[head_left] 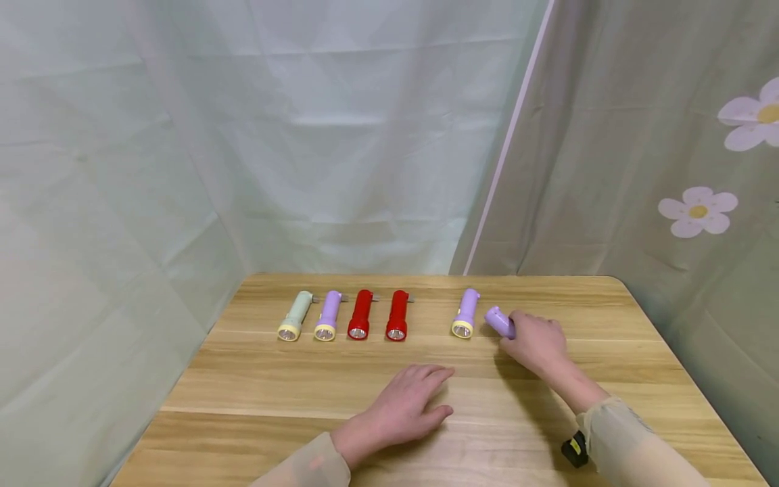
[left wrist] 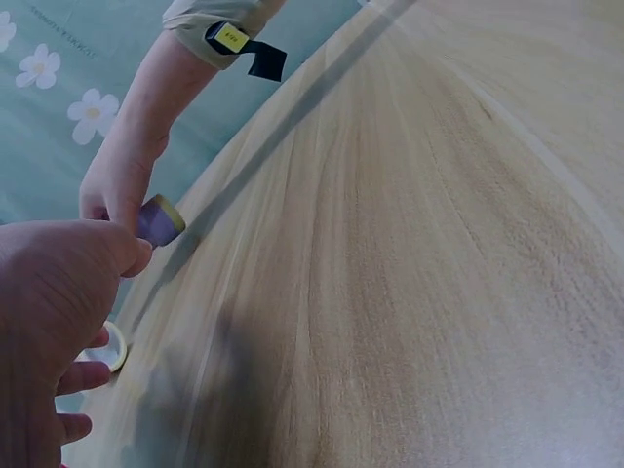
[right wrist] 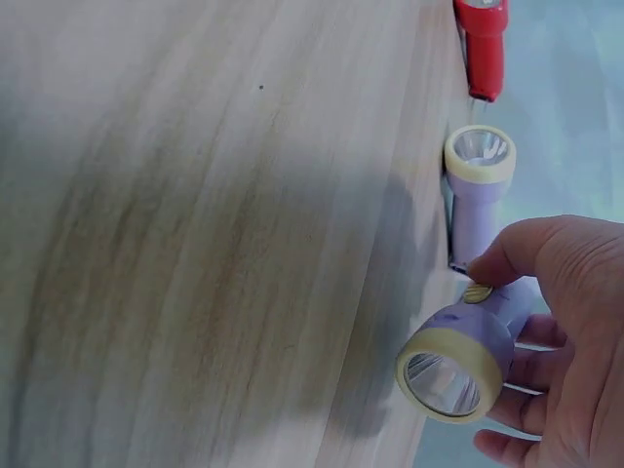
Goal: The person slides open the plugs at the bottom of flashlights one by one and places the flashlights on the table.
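Note:
My right hand (head_left: 537, 341) grips a purple flashlight (head_left: 500, 322) by its body. In the right wrist view its cream-rimmed lens (right wrist: 450, 375) faces the camera, and the thumb lies by the yellow switch (right wrist: 477, 292). Just left of it, a second purple flashlight (head_left: 466, 313) lies on the table. My left hand (head_left: 404, 404) is held near the middle of the table, fingers extended, with nothing in it. Farther left lie two red flashlights (head_left: 362, 314) (head_left: 398, 315), another purple flashlight (head_left: 329, 315) and a pale green flashlight (head_left: 295, 316), lenses toward me.
Wood-grain table (head_left: 292, 385) with its back edge just behind the flashlights. Pale curtains (head_left: 365, 149) hang behind and at both sides, with white flowers (head_left: 698, 212) at the right. A black device with a yellow label (head_left: 575, 448) is at the right wrist.

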`<state>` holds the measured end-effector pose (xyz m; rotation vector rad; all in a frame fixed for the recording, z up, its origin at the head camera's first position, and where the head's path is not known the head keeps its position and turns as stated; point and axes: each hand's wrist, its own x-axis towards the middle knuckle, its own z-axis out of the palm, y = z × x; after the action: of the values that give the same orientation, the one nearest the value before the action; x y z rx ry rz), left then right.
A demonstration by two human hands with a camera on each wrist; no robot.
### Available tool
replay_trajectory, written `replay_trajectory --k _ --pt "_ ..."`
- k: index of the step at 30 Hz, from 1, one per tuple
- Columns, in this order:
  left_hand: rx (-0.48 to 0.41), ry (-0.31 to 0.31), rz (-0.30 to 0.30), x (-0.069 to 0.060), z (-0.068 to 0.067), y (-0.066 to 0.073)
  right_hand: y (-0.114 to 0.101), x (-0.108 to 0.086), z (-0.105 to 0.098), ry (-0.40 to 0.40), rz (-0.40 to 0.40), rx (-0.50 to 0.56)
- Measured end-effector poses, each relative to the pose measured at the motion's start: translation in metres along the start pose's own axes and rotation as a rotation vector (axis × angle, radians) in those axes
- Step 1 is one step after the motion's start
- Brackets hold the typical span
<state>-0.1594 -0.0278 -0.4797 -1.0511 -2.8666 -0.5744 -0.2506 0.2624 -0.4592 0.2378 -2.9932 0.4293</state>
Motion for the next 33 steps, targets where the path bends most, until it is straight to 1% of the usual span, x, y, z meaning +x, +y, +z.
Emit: replay_trajectory --k 7,12,15,20,24,29,33 --pt "-0.049 -0.004 -0.031 0.001 -0.003 -0.001 -0.002 -0.011 -0.004 0.146 -0.099 0.031" --pt "-0.08 0.013 -0.046 0.002 -0.006 -0.002 -0.006 -0.018 -0.006 0.217 -0.151 0.048" --pt "-0.113 0.024 -0.062 0.002 -0.007 -0.003 -0.009 -0.023 -0.008 0.234 -0.164 0.062" --pt "-0.191 0.041 -0.111 0.002 -0.011 -0.004 -0.013 -0.029 -0.009 0.241 -0.188 0.077" --pt "-0.258 0.077 -0.152 0.004 -0.015 -0.004 -0.017 -0.034 -0.011 0.244 -0.211 0.095" --pt "-0.323 0.131 -0.182 0.006 -0.019 -0.005 -0.022 -0.04 -0.012 0.252 -0.238 0.114" --pt "-0.378 0.162 -0.203 0.008 -0.021 -0.006 -0.026 -0.042 -0.012 0.271 -0.256 0.128"
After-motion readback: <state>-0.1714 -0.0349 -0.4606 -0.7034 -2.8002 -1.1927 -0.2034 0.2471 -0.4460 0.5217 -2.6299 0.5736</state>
